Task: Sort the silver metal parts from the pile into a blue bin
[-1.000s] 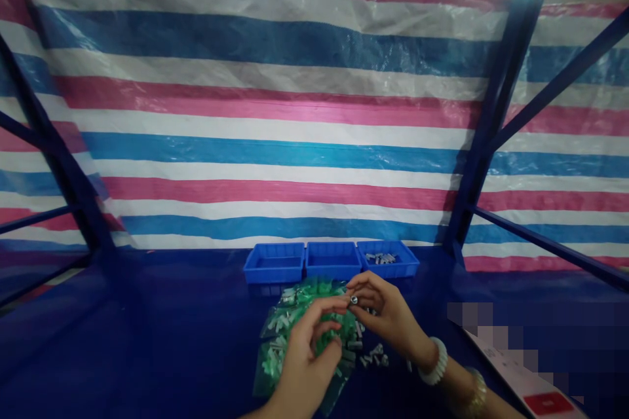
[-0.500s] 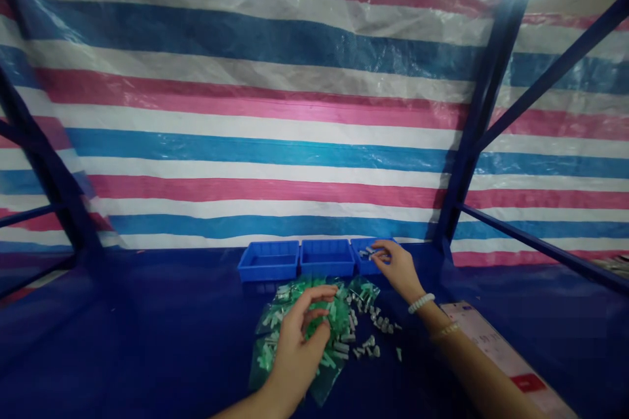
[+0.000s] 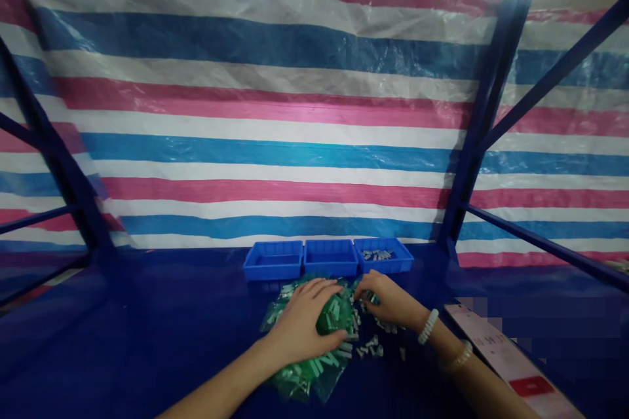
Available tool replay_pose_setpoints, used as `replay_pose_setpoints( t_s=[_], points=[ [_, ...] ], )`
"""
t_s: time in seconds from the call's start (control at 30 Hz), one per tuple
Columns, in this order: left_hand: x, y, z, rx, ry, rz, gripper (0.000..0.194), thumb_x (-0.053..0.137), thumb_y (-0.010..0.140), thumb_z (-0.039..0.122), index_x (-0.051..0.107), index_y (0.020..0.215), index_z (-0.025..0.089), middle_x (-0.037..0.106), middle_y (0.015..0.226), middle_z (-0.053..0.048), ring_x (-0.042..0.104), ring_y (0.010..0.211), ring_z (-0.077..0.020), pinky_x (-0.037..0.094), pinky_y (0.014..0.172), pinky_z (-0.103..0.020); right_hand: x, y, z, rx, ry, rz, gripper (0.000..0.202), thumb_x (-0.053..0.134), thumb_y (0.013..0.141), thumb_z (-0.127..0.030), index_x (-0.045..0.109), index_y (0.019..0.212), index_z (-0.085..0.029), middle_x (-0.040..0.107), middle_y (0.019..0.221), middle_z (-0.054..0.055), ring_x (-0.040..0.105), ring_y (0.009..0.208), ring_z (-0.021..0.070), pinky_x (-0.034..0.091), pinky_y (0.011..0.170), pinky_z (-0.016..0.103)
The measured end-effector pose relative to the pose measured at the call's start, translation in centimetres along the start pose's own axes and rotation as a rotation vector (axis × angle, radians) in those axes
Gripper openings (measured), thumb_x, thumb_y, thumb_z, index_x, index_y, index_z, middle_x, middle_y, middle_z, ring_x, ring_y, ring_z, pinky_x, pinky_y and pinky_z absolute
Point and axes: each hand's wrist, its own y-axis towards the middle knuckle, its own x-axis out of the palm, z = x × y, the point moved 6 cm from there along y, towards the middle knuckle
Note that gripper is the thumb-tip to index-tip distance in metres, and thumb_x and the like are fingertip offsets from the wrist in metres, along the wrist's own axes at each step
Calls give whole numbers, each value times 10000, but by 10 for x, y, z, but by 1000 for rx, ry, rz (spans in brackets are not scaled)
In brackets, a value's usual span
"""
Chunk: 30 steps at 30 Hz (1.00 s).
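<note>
My left hand (image 3: 309,322) lies over a heap of green-tinted clear plastic bags (image 3: 307,376) holding small pale pieces, its fingers stretched and the thumb apart. At the heap's right edge, my right hand (image 3: 388,300) reaches down with its fingertips bent together among small silvery screw-like parts (image 3: 372,347). What those fingertips hold, if anything, is hidden. More such parts (image 3: 378,255) lie in the right blue tray (image 3: 407,260), just behind the right hand.
A middle blue tray (image 3: 330,270) and a left blue tray (image 3: 273,271) stand beside the right one on the blue tabletop (image 3: 171,334). A pink-white panel with digits (image 3: 506,353) lies at right. Blue frame posts (image 3: 466,157) and a striped sheet (image 3: 275,157) stand behind.
My right hand has come back from the right tray to the loose parts beside the heap. My left hand has flattened and spread over the bags.
</note>
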Motion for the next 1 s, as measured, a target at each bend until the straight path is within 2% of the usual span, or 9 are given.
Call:
replay_pose_setpoints(
  t_s=[0.07, 0.17, 0.27, 0.47, 0.57, 0.67, 0.73, 0.87, 1.0],
  points=[
    [2, -1, 4, 33, 34, -73, 723, 719, 680, 451, 459, 1338, 303, 452, 1427, -88, 345, 1326, -376, 192, 1089, -616, -2, -1, -3, -1, -7, -21, 329, 496, 670, 8, 701, 840, -184, 701, 797, 22, 627, 785, 178, 403, 895, 339],
    [2, -2, 8, 46, 61, -131, 633, 733, 670, 418, 534, 1262, 316, 457, 1425, -88, 335, 1329, -394, 133, 1075, -662, -3, -2, -10, -10, -6, -72, 282, 528, 653, -26, 700, 808, -188, 696, 767, 12, 621, 754, 175, 436, 809, 294],
    [0, -1, 7, 47, 78, -147, 482, 704, 679, 291, 602, 1150, 294, 485, 1399, -85, 366, 1314, -378, 161, 1067, -655, 0, -2, -14, -17, -8, -118, 231, 573, 618, -58, 696, 763, -189, 687, 729, 3, 611, 714, 173, 442, 724, 264],
    [-6, 0, 5, 109, 149, -155, 471, 612, 631, 137, 608, 1083, 269, 481, 1392, -71, 385, 1297, -348, 219, 1070, -593, 4, -2, -14, -21, -22, -139, 220, 611, 623, -75, 696, 797, -180, 683, 739, 3, 606, 708, 168, 430, 767, 276],
    [-13, 1, 8, 171, 175, -99, 394, 583, 634, 119, 621, 1006, 244, 555, 1274, -70, 447, 1220, -312, 308, 1031, -501, 4, -2, -16, -26, -29, -148, 233, 603, 620, -50, 700, 789, -178, 683, 732, 10, 603, 727, 174, 427, 730, 259],
    [-20, 4, 11, 211, 218, -48, 326, 542, 648, 90, 616, 941, 213, 612, 1058, -61, 531, 1042, -259, 397, 895, -400, 5, 0, -17, -25, -33, -153, 235, 589, 632, -35, 704, 779, -177, 685, 733, 14, 604, 739, 173, 423, 707, 245],
    [-26, 5, 12, 228, 249, -51, 321, 511, 646, 65, 606, 919, 205, 618, 953, -46, 549, 939, -234, 407, 811, -360, 6, 0, -16, -22, -33, -155, 230, 590, 637, -32, 704, 774, -177, 686, 732, 13, 605, 735, 170, 423, 697, 239],
    [-39, 6, 12, 230, 285, -83, 345, 468, 573, 13, 580, 839, 203, 607, 858, -21, 549, 849, -211, 395, 770, -345, 5, 0, -14, -15, -30, -152, 200, 612, 643, -32, 698, 754, -175, 689, 727, 12, 608, 717, 167, 427, 674, 233],
    [-47, 3, 9, 177, 312, -113, 312, 465, 519, 15, 555, 754, 199, 586, 798, -14, 546, 827, -222, 386, 803, -392, 4, -2, -13, -27, -19, -156, 173, 642, 655, -39, 694, 745, -178, 697, 747, 9, 618, 725, 167, 438, 689, 236]
  ],
)
